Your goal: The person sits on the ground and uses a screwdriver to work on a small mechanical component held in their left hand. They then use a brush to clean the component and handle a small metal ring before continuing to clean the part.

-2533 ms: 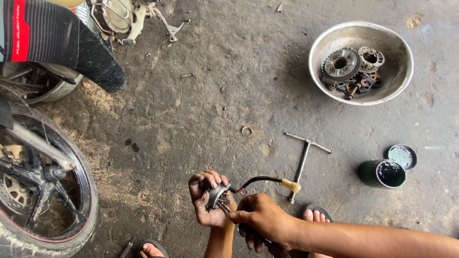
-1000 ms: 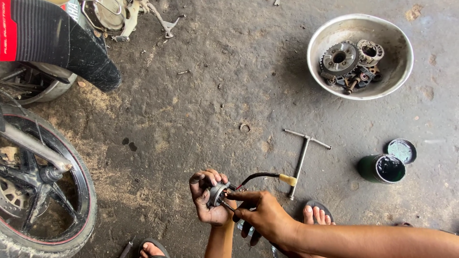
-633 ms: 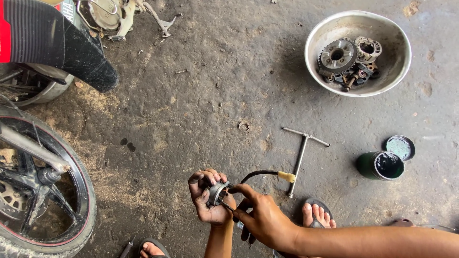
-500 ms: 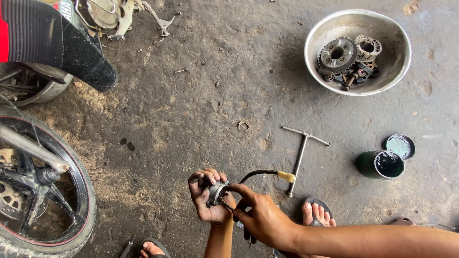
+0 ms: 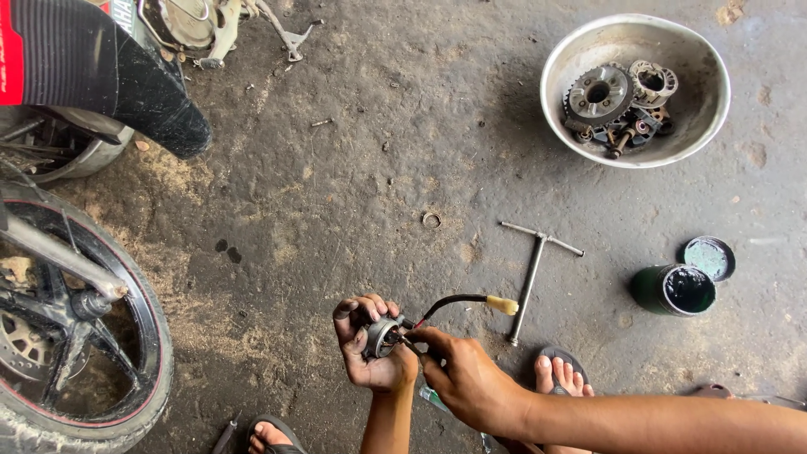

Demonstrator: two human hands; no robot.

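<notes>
Versus a second ago: almost no change. Your hands sit in the same spot low in the head view, and the same part is between them. The view has slid a touch, so the metal bowl (image 5: 635,88) and the T-handle wrench (image 5: 532,273) sit marginally elsewhere in frame; neither looks moved on the floor.

Your left hand (image 5: 370,345) is curled closed around a small round metal part (image 5: 380,336), fingers wrapped over its top and far side, thumb side underneath. Your right hand (image 5: 466,378) is pinched shut, thumb and forefinger meeting at the part's near face. Whether they grip a thin tool or the part's own edge, I can't tell at this size.

The part: short grey metal cylinder, ring-like, darker in the centre, mostly covered by your fingers. A black cable (image 5: 450,301) leaves its right side, arcs up and right, and ends in a pale yellow connector (image 5: 503,304) hanging in the air just left of the wrench's shaft.

Orientation: the part's round face points toward your right hand, lower right. Its axis runs roughly left-right in frame, tilted slightly down to the right. The cable's long run follows the same left-to-right line.

Location: held off the concrete floor (image 5: 353,193), just above your knees and sandalled feet, well apart from the bowl, near the wrench. A green tin (image 5: 672,290) stands further right, its lid (image 5: 708,257) beside it. A motorcycle wheel (image 5: 76,336) is at the left.
</notes>
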